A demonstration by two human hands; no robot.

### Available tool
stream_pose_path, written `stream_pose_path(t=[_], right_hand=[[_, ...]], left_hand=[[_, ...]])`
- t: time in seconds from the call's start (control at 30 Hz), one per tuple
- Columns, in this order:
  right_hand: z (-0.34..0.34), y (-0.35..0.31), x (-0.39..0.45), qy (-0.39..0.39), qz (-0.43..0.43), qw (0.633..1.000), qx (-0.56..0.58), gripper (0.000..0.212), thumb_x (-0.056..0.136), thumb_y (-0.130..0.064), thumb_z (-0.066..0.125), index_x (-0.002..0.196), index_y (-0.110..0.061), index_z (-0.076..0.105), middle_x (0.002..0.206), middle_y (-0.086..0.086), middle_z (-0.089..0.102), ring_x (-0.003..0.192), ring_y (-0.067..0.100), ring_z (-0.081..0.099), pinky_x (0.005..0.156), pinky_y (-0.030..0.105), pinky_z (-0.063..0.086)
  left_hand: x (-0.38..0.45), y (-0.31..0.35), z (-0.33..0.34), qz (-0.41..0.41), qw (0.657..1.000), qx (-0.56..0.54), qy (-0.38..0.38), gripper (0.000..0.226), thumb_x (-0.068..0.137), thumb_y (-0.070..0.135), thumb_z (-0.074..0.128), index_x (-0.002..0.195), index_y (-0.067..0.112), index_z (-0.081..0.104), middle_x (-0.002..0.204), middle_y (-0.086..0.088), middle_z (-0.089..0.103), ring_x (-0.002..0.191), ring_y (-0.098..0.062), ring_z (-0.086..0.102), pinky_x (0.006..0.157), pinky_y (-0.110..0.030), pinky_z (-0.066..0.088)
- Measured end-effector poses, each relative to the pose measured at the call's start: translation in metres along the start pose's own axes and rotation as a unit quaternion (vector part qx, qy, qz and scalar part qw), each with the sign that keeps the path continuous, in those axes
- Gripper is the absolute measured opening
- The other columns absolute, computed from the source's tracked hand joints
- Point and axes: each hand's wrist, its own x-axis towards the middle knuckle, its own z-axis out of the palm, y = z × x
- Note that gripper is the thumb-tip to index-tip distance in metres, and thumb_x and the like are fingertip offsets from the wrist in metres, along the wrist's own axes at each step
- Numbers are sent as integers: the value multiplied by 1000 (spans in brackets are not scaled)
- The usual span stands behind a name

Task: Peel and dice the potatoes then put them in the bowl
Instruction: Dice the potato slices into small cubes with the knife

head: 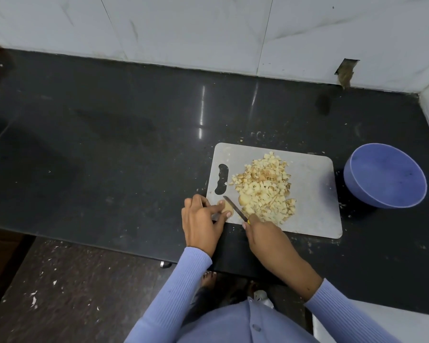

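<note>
The fingers [219, 208] of the left hand [201, 224] are curling down and pinching a small potato piece [227, 206] against the near-left corner of the cutting board [312, 194]. The thumb and forefinger are holding it on both sides; the other fingers are bending behind. The right hand [260, 229] is gripping the handle of a knife [235, 205], fingers closing tight round it, w/ only a bit of yellow handle showing. The blade is lying slanted, tip pointing up-left, just beside the potato piece, betw. it and the big pile. Whether the edge is touching the piece, one cannot tell.

The diced potato [265, 186] is sitting as a heap in the middle of the board, pale yellow cubes w/ some brown spots, and one bigger rounded chunk [243, 199] is lying at the heap's near-left edge, close to the blade. The board is light grey, w/ a handle slot on its left side, resting on a black countertop [109, 144]. The blue bowl [384, 175] is standing on the counter right of the board, near but apart, and no potato is showing inside it.

Both arms are wearing light blue ribbed sleeves [183, 280]. Behind the counter a white tiled wall [208, 28] is rising. Small scraps are lying on the counter round the board and on the floor [60, 293] below.
</note>
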Motion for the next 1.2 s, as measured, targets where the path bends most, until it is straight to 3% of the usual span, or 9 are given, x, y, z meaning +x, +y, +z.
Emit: stream_pose_path(t=[0.23, 0.4, 0.53, 0.7, 0.77, 0.97, 1.2], right_hand=[[4, 3, -16, -37, 39, 996, -67, 32, 105, -32, 21, 115, -10, 41, 103, 12, 62, 94, 31, 61, 65, 32, 36], [6, 12, -31, -50, 56, 995, -63, 28, 104, -34, 21, 107, -13, 40, 92, 7, 60, 88, 28, 61, 63, 31, 34], [-2, 10, -31, -1, 42, 999, -11, 27, 103, -35, 24, 97, -16, 42, 79, 2, 53, 74, 23, 55, 61, 32, 36], [-6, -2, -11, 30, 20, 999, 4, 32, 103, -35, 26, 106, -13, 48, 78, 2, 53, 72, 22, 52, 62, 33, 38], [-5, -6, -3, 24, 12, 1000, 0, 32, 103, -34, 26, 106, -12, 49, 78, 2, 51, 71, 21, 49, 61, 32, 34], [1, -11, 3, -1, 26, 999, -36, 33, 104, -31, 26, 114, -9, 47, 98, 13, 63, 91, 32, 60, 64, 33, 35], [-2, 7, -28, -55, 56, 992, -99, 29, 104, -33, 22, 107, -12, 41, 96, 8, 60, 82, 27, 57, 63, 32, 35]], left_hand=[[5, 4, -3, -34, 999, 19, -26, 26, 68, 39, 82, 90, 25, 77, 81, 2, 51, 84, -19, 43, 76, -28, 31], [3, -1, -2, -19, 1000, 5, -19, 25, 69, 37, 82, 90, 25, 78, 78, 3, 49, 81, -18, 41, 74, -28, 29], [-2, -2, 0, -1, 1000, -14, 6, 20, 68, 31, 84, 85, 24, 78, 75, 4, 46, 76, -17, 40, 70, -29, 31], [-2, -2, 0, -47, 998, -46, -11, 23, 69, 36, 82, 89, 26, 78, 77, 4, 48, 79, -17, 41, 74, -25, 30], [-1, -2, -1, -59, 997, -49, -18, 25, 69, 38, 81, 91, 27, 78, 77, 5, 48, 80, -16, 40, 74, -23, 28], [0, -1, -3, -59, 998, -35, -13, 25, 69, 42, 80, 88, 27, 78, 75, 4, 48, 80, -17, 41, 70, -23, 22], [1, 0, -5, -57, 998, -21, -14, 26, 69, 45, 79, 88, 26, 78, 75, 4, 49, 80, -17, 40, 71, -23, 20]])
